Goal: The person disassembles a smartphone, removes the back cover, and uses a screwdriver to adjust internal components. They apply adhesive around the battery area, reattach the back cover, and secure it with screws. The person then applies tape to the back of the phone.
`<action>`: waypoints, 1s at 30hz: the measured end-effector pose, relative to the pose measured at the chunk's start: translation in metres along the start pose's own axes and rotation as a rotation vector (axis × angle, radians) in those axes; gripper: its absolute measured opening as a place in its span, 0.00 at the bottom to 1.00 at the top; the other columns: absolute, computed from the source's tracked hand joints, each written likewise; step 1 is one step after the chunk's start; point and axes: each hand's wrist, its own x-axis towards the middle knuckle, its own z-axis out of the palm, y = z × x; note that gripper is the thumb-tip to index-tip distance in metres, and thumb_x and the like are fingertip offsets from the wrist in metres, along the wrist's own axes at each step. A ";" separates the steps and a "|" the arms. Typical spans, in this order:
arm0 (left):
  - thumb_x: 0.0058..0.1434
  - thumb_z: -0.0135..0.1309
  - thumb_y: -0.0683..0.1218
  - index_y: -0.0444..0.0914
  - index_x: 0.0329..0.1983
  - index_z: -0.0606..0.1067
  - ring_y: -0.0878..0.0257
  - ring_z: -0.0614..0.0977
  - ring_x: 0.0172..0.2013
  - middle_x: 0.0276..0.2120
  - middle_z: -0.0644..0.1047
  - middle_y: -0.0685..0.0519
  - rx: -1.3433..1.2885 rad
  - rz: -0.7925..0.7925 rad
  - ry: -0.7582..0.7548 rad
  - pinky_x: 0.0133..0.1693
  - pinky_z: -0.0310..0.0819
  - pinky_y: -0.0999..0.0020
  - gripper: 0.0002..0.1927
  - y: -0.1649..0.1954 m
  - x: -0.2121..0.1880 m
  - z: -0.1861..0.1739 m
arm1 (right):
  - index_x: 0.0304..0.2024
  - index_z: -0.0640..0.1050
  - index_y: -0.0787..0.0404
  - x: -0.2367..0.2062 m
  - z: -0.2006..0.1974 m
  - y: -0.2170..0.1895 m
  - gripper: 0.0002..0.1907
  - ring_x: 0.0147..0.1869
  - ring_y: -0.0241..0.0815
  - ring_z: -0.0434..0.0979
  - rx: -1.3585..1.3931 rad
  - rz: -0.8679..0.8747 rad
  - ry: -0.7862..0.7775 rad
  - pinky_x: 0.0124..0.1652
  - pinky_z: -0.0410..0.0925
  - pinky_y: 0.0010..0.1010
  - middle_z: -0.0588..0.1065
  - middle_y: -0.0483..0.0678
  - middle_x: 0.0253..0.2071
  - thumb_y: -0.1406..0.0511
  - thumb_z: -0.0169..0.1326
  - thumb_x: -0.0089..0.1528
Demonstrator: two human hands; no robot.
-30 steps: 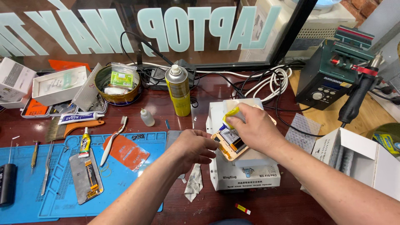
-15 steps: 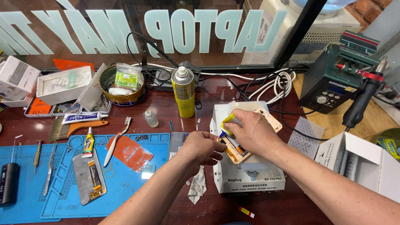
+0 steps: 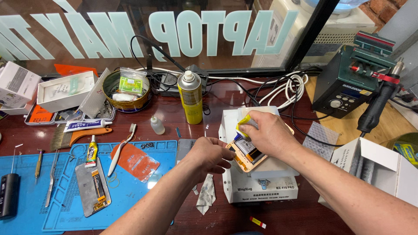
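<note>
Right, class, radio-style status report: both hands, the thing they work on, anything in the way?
Left hand steadies opened phone frame at its edge. Right hand presses yellow tool onto it. Frame lies on white heating plate. Yellow spray can stands behind, apart.

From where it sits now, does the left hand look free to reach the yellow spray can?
Probably yes. The left hand steadies the phone frame on the white heating plate; the yellow spray can stands upright just beyond it, with only bare tabletop between. It would have to release the frame first.
</note>
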 end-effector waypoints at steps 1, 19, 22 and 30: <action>0.57 0.63 0.41 0.35 0.42 0.78 0.61 0.84 0.33 0.36 0.83 0.48 -0.005 -0.003 0.001 0.35 0.80 0.65 0.11 0.001 0.000 0.000 | 0.35 0.79 0.61 0.000 -0.001 0.001 0.12 0.36 0.48 0.84 -0.002 -0.009 0.006 0.38 0.74 0.41 0.81 0.53 0.31 0.58 0.56 0.62; 0.57 0.62 0.43 0.36 0.42 0.77 0.62 0.84 0.33 0.35 0.83 0.48 0.023 0.015 0.032 0.33 0.80 0.67 0.11 0.009 0.008 0.011 | 0.41 0.81 0.59 0.003 -0.012 0.002 0.13 0.41 0.48 0.86 0.000 0.083 -0.031 0.44 0.75 0.40 0.83 0.52 0.37 0.58 0.56 0.62; 0.58 0.62 0.43 0.37 0.40 0.78 0.62 0.83 0.31 0.33 0.83 0.48 0.060 0.023 0.042 0.32 0.78 0.67 0.09 0.010 0.011 0.012 | 0.42 0.81 0.60 0.003 -0.012 0.006 0.14 0.42 0.49 0.85 -0.008 0.067 -0.014 0.44 0.75 0.40 0.82 0.53 0.38 0.58 0.57 0.62; 0.56 0.64 0.41 0.36 0.38 0.77 0.62 0.82 0.29 0.31 0.82 0.49 0.084 0.031 0.021 0.28 0.75 0.67 0.09 0.012 0.020 0.012 | 0.44 0.82 0.59 0.006 -0.013 0.017 0.14 0.43 0.50 0.85 0.037 0.011 0.029 0.44 0.74 0.40 0.83 0.54 0.38 0.59 0.57 0.60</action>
